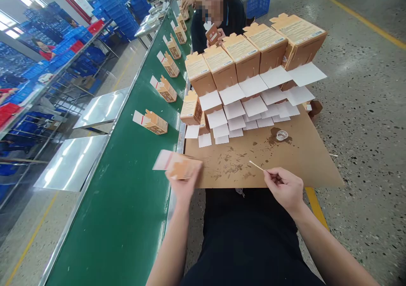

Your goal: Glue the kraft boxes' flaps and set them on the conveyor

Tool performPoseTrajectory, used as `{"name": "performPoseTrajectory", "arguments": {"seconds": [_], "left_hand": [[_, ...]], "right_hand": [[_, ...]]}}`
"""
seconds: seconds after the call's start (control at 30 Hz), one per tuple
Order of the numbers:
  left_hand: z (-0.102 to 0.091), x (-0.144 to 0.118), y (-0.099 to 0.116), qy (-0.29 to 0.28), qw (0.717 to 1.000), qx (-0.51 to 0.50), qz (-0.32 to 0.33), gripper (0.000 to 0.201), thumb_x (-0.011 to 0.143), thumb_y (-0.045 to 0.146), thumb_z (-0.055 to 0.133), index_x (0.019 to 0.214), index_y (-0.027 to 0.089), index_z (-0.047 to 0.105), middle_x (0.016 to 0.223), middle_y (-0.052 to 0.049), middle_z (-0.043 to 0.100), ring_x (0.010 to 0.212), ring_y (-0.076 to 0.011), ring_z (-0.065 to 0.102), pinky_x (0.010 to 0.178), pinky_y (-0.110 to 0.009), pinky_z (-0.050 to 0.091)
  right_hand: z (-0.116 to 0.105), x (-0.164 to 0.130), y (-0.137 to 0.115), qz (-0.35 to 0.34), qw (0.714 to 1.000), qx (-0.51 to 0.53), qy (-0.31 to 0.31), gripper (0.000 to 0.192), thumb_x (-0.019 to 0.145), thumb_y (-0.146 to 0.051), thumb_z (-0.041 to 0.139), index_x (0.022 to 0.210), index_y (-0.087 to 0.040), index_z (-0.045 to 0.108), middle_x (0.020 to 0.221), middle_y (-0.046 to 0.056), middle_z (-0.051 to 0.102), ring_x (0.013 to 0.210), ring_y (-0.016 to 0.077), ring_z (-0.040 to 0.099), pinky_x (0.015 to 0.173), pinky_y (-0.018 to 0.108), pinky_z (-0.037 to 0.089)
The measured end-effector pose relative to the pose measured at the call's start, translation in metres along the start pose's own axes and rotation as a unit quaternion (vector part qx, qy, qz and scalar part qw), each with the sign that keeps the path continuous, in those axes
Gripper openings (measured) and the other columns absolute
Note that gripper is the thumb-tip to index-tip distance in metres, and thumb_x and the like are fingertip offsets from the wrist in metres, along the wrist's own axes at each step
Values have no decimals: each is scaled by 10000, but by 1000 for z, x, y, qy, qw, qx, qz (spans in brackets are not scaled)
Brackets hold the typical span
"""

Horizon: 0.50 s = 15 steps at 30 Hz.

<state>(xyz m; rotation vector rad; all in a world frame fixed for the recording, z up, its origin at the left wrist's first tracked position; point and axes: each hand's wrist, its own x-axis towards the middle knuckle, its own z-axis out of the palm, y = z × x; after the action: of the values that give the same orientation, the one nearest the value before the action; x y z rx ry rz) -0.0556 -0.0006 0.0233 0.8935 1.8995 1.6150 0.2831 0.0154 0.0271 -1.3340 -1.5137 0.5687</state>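
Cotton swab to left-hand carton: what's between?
In the head view, dark, wet-looking marks on the brown board lie between the swab and the carton.

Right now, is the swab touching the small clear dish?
Apart. The head view shows the swab, pinched in the right hand, with spotted brown tabletop plainly visible between it and the dish.

We've got a tan carton (183, 166), motion-blurred, pale flap sticking out leftward, gripped from below in our left hand (182, 186). Cotton swab (256, 166): thin, pale, pinched in our right hand (287, 188), tip up-left, well apart from the carton.
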Motion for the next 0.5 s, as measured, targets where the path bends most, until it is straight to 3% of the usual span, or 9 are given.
{"name": "performPoseTrajectory", "arguments": {"seconds": [0.1,0.23,0.33,0.43,0.5], "left_hand": [[-45,51,2,114,992,18,59,1057,576,516,1102,1399,327,466,1544,-129,645,1498,-406,618,1256,-663,515],[-86,97,-5,118,991,51,-20,1093,445,509,1131,1237,278,414,1466,-182,632,1446,-393,655,1256,-645,508],[-96,88,-14,145,986,74,-15,1002,527,424,1102,1244,274,417,1454,-169,608,1509,-369,595,1344,-611,397],[-90,56,-16,230,963,97,103,762,737,470,972,1266,281,457,1434,-131,565,1493,-336,584,1347,-598,389],[-73,46,-8,214,961,75,159,582,826,503,883,1215,274,516,1322,-96,589,1338,-313,669,1274,-592,480]], "right_hand": [[-7,8,2,33,999,-6,10,314,1024,-469,712,760,-300,730,607,8,680,485,203,620,511,364,592],[-8,20,7,44,999,-12,3,379,1019,-581,706,756,-309,727,600,20,675,489,216,626,523,388,603],[-14,24,14,26,999,-19,25,392,1003,-582,735,762,-273,741,620,32,697,488,211,642,512,376,587],[-29,22,23,21,997,-38,64,336,978,-528,775,784,-254,777,628,45,713,491,220,659,497,379,574],[-40,20,28,35,994,-48,96,293,968,-511,788,803,-269,796,632,50,717,493,227,663,490,383,571]]}}
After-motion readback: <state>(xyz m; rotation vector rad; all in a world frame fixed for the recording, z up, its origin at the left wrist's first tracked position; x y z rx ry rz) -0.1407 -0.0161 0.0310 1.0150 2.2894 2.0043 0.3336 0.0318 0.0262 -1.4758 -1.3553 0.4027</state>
